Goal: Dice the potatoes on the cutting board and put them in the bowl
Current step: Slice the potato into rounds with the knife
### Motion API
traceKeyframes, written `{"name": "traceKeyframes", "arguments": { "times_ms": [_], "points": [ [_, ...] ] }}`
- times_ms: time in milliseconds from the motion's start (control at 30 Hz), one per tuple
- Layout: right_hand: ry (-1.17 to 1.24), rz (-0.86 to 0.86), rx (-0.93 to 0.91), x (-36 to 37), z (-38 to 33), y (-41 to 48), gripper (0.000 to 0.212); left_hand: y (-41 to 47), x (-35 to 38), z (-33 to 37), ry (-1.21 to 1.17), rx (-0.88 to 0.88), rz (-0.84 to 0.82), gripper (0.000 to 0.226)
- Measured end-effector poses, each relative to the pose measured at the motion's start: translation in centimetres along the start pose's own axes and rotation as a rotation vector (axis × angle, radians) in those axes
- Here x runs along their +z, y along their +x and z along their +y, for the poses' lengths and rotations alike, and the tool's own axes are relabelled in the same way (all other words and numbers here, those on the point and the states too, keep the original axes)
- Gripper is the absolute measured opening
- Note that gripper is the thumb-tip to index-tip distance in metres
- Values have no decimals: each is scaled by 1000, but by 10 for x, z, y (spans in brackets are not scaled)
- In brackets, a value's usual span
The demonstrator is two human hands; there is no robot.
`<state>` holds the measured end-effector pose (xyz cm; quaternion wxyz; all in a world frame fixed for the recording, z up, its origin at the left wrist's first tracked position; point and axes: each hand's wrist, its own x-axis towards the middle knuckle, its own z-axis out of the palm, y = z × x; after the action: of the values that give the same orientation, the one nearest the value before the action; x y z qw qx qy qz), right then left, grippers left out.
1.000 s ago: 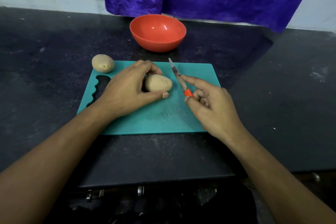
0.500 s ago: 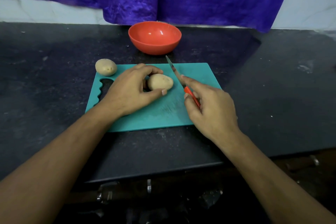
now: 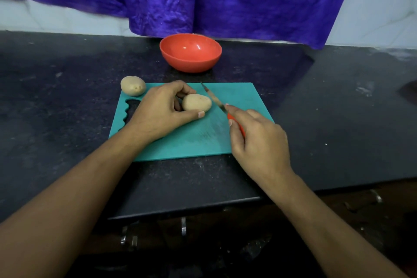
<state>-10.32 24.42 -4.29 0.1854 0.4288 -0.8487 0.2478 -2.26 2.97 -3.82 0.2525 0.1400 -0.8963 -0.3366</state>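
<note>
Head view: at frame centre, the left hand [image 3: 162,108] curls its fingers [image 3: 178,87] round a whole potato [image 3: 196,102] on the cutting board [image 3: 191,142]. The right hand [image 3: 259,142] grips the knife [image 3: 214,101], blade just beside that potato. A second potato [image 3: 133,85] sits uncut at the board's upper-left corner. The bowl [image 3: 190,63] above looks empty, so all the dicing is left to do.

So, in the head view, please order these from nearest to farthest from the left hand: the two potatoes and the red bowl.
1. Gripped potato, in the left hand, on the cutting board.
2. Other potato, at the board's far left corner.
3. Red bowl, behind the board.
</note>
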Motion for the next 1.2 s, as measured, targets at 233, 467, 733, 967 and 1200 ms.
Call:
{"name": "traceKeyframes", "arguments": {
  "times_ms": [233, 467, 733, 967, 1200],
  "points": [
    [-9, 2, -19, 2, 1, -1, 38, 1, 0, 0, -15, 0, -5, 37],
    [-1, 3, -35, 3, 2, 0, 37, 0, 1, 1, 4, 10, -1, 38],
    [-13, -16, -47, 3, 0, 0, 39, 1, 0, 0, -5, 20, -11, 38],
    [-7, -49, -24, 3, -5, 3, 40, 1, 0, 0, 5, 41, -11, 40],
    [-16, -75, 6, 5, -11, 10, 41, 1, 0, 0, 6, 57, -9, 39]
  ]
}}
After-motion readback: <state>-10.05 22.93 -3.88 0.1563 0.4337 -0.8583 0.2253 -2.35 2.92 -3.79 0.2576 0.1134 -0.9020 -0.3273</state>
